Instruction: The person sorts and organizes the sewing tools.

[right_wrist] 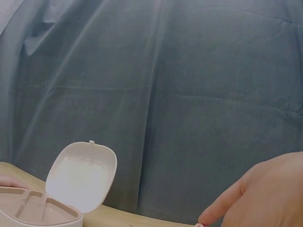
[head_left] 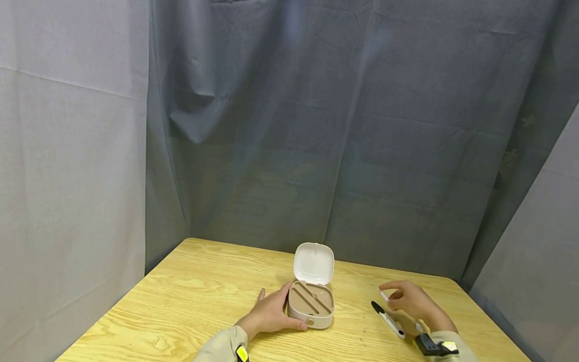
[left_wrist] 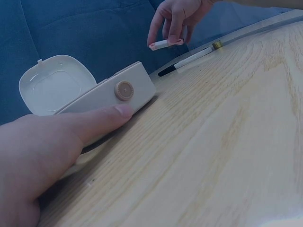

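Observation:
A small white box [head_left: 322, 322] with a beige divided insert [head_left: 311, 298] stands on the table, its white lid [head_left: 314, 264] raised at the back. My left hand [head_left: 271, 311] holds the box by its left side, thumb along the front near a round beige button [left_wrist: 124, 90]. Off to the right, my right hand [head_left: 413, 300] pinches a short white piece with pink ends [left_wrist: 165, 44] between thumb and fingers, above the table. Just below that hand lies a white marker pen [head_left: 389, 322] with a black cap. In the right wrist view, the held piece is mostly out of frame.
The wooden table [head_left: 181, 301] carries all of this. A dark grey-blue curtain [head_left: 271, 151] hangs behind its far edge, with pale curtains [head_left: 72, 176] at the sides. Something small and whitish [head_left: 418, 327] lies partly hidden by the right wrist.

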The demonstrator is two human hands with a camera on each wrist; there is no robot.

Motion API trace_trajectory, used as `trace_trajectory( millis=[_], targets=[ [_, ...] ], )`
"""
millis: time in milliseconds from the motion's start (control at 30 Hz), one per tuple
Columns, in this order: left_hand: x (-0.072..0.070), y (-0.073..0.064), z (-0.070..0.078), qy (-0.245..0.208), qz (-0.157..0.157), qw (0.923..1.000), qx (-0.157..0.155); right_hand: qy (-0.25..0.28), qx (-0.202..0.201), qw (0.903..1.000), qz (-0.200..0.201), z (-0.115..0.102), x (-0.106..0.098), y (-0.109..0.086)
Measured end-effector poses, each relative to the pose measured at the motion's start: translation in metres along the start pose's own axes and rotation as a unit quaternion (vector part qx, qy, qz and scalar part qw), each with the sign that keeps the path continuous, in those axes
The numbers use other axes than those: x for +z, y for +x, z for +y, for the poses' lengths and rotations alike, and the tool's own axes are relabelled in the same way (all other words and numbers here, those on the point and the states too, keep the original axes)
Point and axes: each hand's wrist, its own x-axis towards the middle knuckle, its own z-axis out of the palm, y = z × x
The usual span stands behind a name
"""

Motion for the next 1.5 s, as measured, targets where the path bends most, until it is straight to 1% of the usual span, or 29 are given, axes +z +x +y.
trace_trajectory(
  millis=[167, 367, 567, 833, 1033, 1200, 1300, 1500],
  targets=[
    [0.001, 0.0, 0.0, 0.002, 0.001, 1.0, -0.003, -0.017, 0.011, 0.9997, 0.016, -0.008, 0.001, 0.002],
    [0.002, 0.001, -0.002, 0.006, 0.002, 1.0, -0.002, -0.007, -0.013, 0.9998, 0.009, -0.019, 0.001, -0.001],
    [0.002, 0.002, -0.003, 0.009, 0.003, 1.0, 0.0, -0.005, -0.016, 0.9997, 0.019, -0.025, 0.001, -0.001],
    [0.001, 0.0, -0.001, 0.001, 0.002, 1.0, 0.003, -0.009, -0.051, 0.9985, 0.018, -0.031, 0.002, 0.004],
    [0.0, -0.001, 0.0, 0.005, 0.0, 1.0, 0.0, -0.027, -0.067, 0.997, 0.028, -0.039, 0.003, 0.005],
    [-0.001, -0.001, 0.002, -0.001, -0.001, 1.0, 0.001, -0.044, -0.085, 0.9949, 0.032, -0.043, 0.006, 0.007],
    [-0.002, -0.002, 0.003, -0.004, 0.0, 1.0, 0.003, -0.046, -0.088, 0.9946, 0.032, -0.048, 0.008, 0.01],
    [-0.002, -0.002, 0.003, -0.002, 0.001, 1.0, 0.003, -0.032, -0.072, 0.9965, 0.03, -0.063, 0.015, 0.012]
  ],
)
